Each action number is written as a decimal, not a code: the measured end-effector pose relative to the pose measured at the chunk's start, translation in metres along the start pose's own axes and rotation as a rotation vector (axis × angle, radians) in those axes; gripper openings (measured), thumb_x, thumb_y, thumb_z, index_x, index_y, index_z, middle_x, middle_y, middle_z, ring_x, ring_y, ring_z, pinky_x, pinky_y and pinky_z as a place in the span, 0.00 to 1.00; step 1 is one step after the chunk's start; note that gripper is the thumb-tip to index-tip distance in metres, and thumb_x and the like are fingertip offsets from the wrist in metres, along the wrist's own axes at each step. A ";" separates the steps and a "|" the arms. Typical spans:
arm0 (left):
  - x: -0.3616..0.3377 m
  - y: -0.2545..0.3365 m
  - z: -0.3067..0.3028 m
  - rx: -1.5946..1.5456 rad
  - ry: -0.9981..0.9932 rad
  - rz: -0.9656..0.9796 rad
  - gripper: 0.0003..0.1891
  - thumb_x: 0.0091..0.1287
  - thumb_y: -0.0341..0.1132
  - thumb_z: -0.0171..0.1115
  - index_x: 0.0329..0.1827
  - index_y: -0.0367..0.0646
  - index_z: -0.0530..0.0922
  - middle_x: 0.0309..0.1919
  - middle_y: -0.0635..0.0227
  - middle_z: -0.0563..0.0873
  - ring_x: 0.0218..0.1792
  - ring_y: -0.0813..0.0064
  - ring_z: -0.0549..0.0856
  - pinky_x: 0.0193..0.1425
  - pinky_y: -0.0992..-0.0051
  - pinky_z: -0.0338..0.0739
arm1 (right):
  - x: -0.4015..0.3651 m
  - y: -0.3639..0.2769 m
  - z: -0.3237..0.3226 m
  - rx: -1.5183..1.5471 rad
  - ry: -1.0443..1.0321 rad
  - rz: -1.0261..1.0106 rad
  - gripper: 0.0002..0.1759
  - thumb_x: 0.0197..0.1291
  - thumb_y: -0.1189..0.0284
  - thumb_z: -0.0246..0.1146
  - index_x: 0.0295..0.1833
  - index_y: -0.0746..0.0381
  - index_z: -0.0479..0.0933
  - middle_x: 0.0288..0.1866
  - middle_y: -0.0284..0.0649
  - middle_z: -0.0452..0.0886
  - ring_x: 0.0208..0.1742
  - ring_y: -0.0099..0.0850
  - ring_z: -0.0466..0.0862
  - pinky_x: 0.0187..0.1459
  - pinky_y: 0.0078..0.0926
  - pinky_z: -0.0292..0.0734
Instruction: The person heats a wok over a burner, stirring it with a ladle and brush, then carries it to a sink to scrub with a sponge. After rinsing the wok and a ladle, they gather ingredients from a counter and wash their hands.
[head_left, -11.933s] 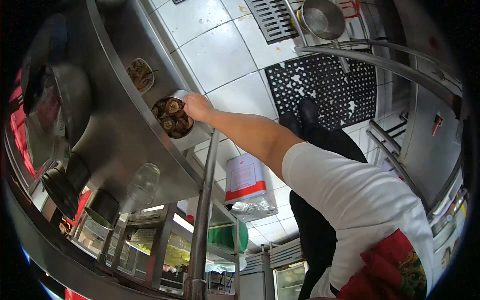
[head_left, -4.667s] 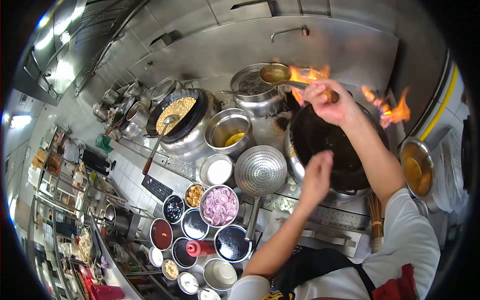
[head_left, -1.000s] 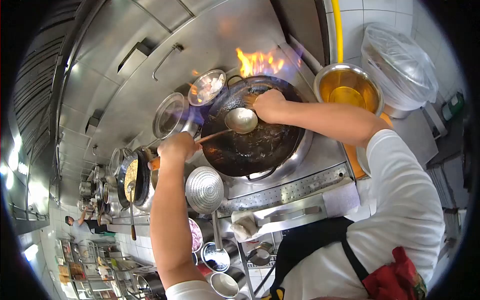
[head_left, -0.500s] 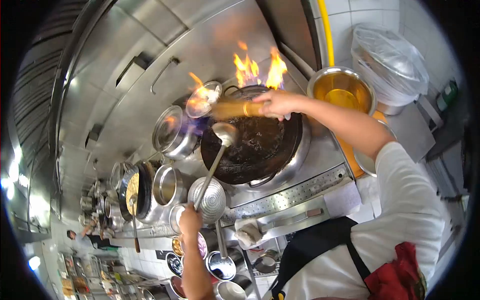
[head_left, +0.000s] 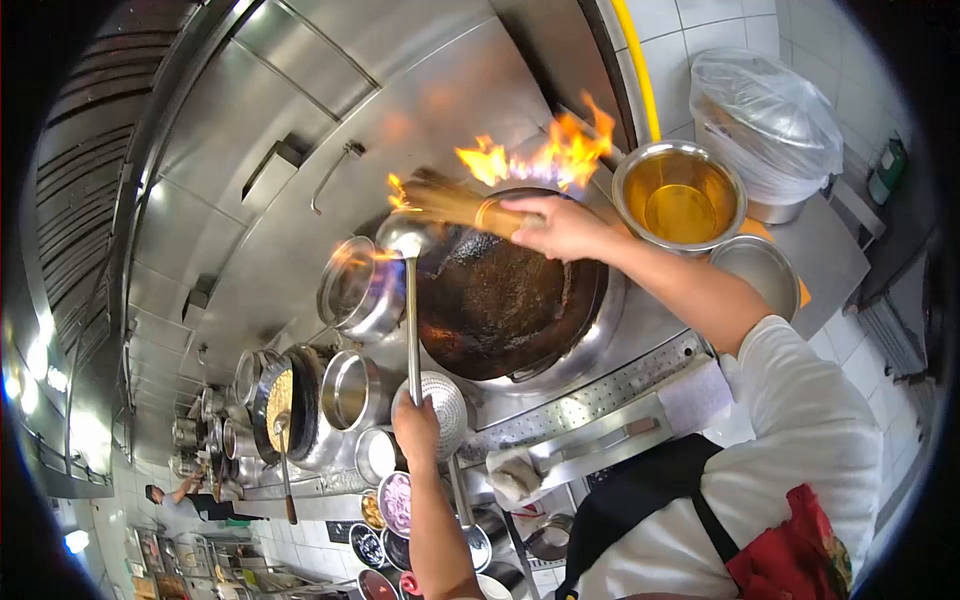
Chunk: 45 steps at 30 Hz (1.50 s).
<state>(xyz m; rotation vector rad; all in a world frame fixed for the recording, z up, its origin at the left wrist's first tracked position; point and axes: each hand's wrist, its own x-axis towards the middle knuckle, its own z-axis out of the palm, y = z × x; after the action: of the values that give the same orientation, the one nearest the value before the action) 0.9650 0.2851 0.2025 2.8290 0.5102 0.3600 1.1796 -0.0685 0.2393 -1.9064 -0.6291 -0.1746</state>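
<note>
My left hand (head_left: 416,432) is closed around the handle of a long metal ladle (head_left: 413,310). The ladle's bowl is up at the wok's far left edge, close under the bristle end of a bamboo wok brush (head_left: 465,207). My right hand (head_left: 562,228) grips the brush by its bound end, above the far part of the wok. Beneath lies the large dark wok (head_left: 500,300), wet and brown inside. Tall flames (head_left: 550,155) rise behind its rim, and smaller ones flicker by the brush tips and ladle bowl.
Steel pots (head_left: 360,290) and a perforated strainer (head_left: 442,410) stand left of the wok. On the right are a bowl of yellow liquid (head_left: 682,205) and a plastic-covered container (head_left: 765,125). Ingredient bowls (head_left: 396,500) sit below left. Far left, another person (head_left: 200,500) stands.
The ladle has swung upward to the wok's far left edge, its handle now nearly upright in view. The brush tips have risen, and less liquid shows in the wok. The flames behind have spread.
</note>
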 end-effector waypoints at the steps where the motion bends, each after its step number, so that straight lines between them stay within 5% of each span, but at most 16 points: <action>1: 0.010 0.018 -0.008 0.037 -0.017 -0.012 0.16 0.63 0.38 0.64 0.46 0.35 0.77 0.41 0.43 0.84 0.47 0.42 0.82 0.50 0.52 0.75 | -0.002 0.018 0.018 -0.249 0.166 -0.390 0.31 0.58 0.61 0.65 0.68 0.54 0.71 0.42 0.47 0.86 0.37 0.41 0.87 0.40 0.40 0.81; 2: 0.021 0.031 -0.015 0.077 -0.030 -0.018 0.15 0.63 0.38 0.64 0.47 0.36 0.77 0.42 0.43 0.84 0.48 0.42 0.82 0.51 0.52 0.75 | -0.021 -0.031 -0.003 -0.270 -0.173 0.008 0.30 0.58 0.61 0.65 0.67 0.54 0.72 0.52 0.51 0.82 0.52 0.48 0.82 0.55 0.41 0.75; 5: 0.045 0.050 -0.022 0.150 -0.041 -0.124 0.14 0.63 0.38 0.64 0.46 0.39 0.77 0.44 0.45 0.84 0.49 0.42 0.82 0.53 0.52 0.75 | -0.022 -0.058 -0.024 -0.375 -0.351 0.321 0.30 0.60 0.62 0.65 0.68 0.54 0.70 0.51 0.54 0.82 0.52 0.49 0.82 0.57 0.39 0.75; 9: 0.064 0.065 -0.016 0.043 -0.090 -0.024 0.17 0.61 0.40 0.66 0.46 0.36 0.78 0.44 0.44 0.84 0.50 0.44 0.82 0.53 0.53 0.76 | -0.047 -0.050 0.006 -0.164 0.037 -0.124 0.29 0.60 0.62 0.64 0.67 0.54 0.71 0.47 0.56 0.82 0.48 0.51 0.83 0.51 0.42 0.78; 11: 0.080 0.058 -0.001 -0.036 -0.138 0.052 0.19 0.61 0.40 0.67 0.46 0.33 0.78 0.45 0.43 0.84 0.51 0.44 0.82 0.54 0.54 0.76 | -0.044 -0.043 -0.007 -0.337 -0.116 0.115 0.27 0.60 0.63 0.63 0.66 0.54 0.72 0.50 0.53 0.82 0.50 0.49 0.83 0.53 0.43 0.78; 14: 0.084 0.052 0.010 -0.253 -0.325 -0.098 0.18 0.59 0.40 0.70 0.40 0.33 0.77 0.30 0.53 0.84 0.29 0.63 0.84 0.32 0.65 0.78 | -0.037 -0.017 -0.028 -0.298 -0.024 0.235 0.27 0.60 0.63 0.62 0.65 0.55 0.73 0.51 0.51 0.82 0.51 0.48 0.82 0.52 0.45 0.77; 17: 0.066 0.088 -0.006 -0.803 -0.610 -0.299 0.12 0.65 0.40 0.67 0.31 0.45 0.74 0.15 0.76 0.71 0.13 0.84 0.68 0.17 0.79 0.65 | -0.060 -0.023 -0.001 -0.123 0.077 -0.213 0.27 0.60 0.63 0.62 0.66 0.54 0.72 0.49 0.51 0.83 0.49 0.48 0.83 0.50 0.45 0.78; 18: 0.064 0.102 -0.012 -0.931 -0.698 -0.353 0.12 0.66 0.41 0.66 0.30 0.47 0.73 0.14 0.78 0.68 0.13 0.85 0.67 0.17 0.80 0.64 | -0.060 -0.034 -0.009 -0.194 -0.133 0.038 0.30 0.60 0.63 0.65 0.69 0.54 0.69 0.55 0.50 0.81 0.53 0.47 0.82 0.55 0.38 0.77; 22: 0.055 0.111 -0.020 -1.573 -0.966 -0.517 0.11 0.72 0.41 0.59 0.31 0.50 0.72 0.14 0.83 0.65 0.12 0.89 0.65 0.17 0.83 0.63 | -0.030 0.009 -0.026 -0.127 0.002 0.298 0.29 0.61 0.63 0.64 0.68 0.55 0.71 0.56 0.51 0.81 0.53 0.45 0.83 0.56 0.36 0.77; 25: 0.047 0.117 -0.015 -1.949 -1.143 -0.486 0.13 0.75 0.43 0.52 0.31 0.49 0.71 0.15 0.84 0.66 0.12 0.89 0.65 0.18 0.82 0.64 | -0.062 -0.007 -0.006 -0.130 0.058 -0.131 0.30 0.61 0.63 0.64 0.69 0.55 0.70 0.49 0.47 0.84 0.42 0.40 0.86 0.47 0.33 0.81; 26: 0.040 0.130 -0.021 -2.094 -1.206 -0.488 0.14 0.77 0.42 0.47 0.33 0.47 0.69 0.16 0.83 0.66 0.12 0.90 0.65 0.18 0.83 0.63 | -0.060 -0.031 -0.019 0.070 -0.226 0.372 0.30 0.62 0.63 0.63 0.70 0.54 0.69 0.39 0.43 0.84 0.29 0.31 0.84 0.32 0.29 0.82; 27: 0.036 0.136 -0.020 -2.173 -1.244 -0.458 0.14 0.78 0.43 0.46 0.33 0.47 0.68 0.16 0.82 0.66 0.12 0.89 0.65 0.18 0.83 0.64 | -0.048 -0.008 -0.016 0.199 -0.154 0.492 0.29 0.62 0.60 0.62 0.70 0.49 0.70 0.29 0.40 0.83 0.20 0.27 0.81 0.24 0.28 0.78; 34: 0.018 0.179 -0.003 -2.734 -1.439 -0.193 0.15 0.79 0.45 0.42 0.35 0.45 0.62 0.17 0.76 0.69 0.14 0.85 0.70 0.20 0.82 0.70 | -0.069 -0.011 0.000 0.626 -0.103 0.452 0.30 0.67 0.67 0.59 0.74 0.56 0.63 0.25 0.31 0.75 0.18 0.20 0.73 0.17 0.20 0.69; 39: 0.017 0.192 0.008 -2.781 -1.436 -0.105 0.15 0.78 0.45 0.43 0.35 0.45 0.63 0.16 0.77 0.69 0.13 0.87 0.70 0.19 0.83 0.68 | -0.099 -0.028 0.005 0.708 -0.003 0.337 0.32 0.67 0.66 0.60 0.75 0.54 0.61 0.28 0.34 0.76 0.21 0.20 0.75 0.16 0.20 0.70; 42: 0.013 0.216 0.005 -2.859 -1.497 -0.155 0.15 0.78 0.45 0.44 0.36 0.46 0.63 0.16 0.78 0.67 0.13 0.87 0.68 0.17 0.83 0.66 | -0.109 -0.005 -0.005 0.878 -0.088 0.607 0.32 0.66 0.65 0.61 0.74 0.54 0.61 0.32 0.39 0.80 0.21 0.23 0.78 0.14 0.22 0.71; 45: 0.005 0.223 -0.007 -2.425 -1.360 -0.373 0.13 0.77 0.44 0.47 0.35 0.48 0.64 0.16 0.79 0.66 0.14 0.87 0.66 0.17 0.81 0.63 | -0.126 0.012 -0.033 1.002 0.086 0.574 0.30 0.69 0.60 0.59 0.73 0.55 0.60 0.35 0.42 0.82 0.22 0.26 0.81 0.13 0.23 0.73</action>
<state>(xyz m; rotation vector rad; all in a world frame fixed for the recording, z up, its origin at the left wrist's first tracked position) 1.0362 0.0856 0.2727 0.1922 -0.0142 -0.6307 1.0842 -0.1448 0.1928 -1.0197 -0.0356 0.3697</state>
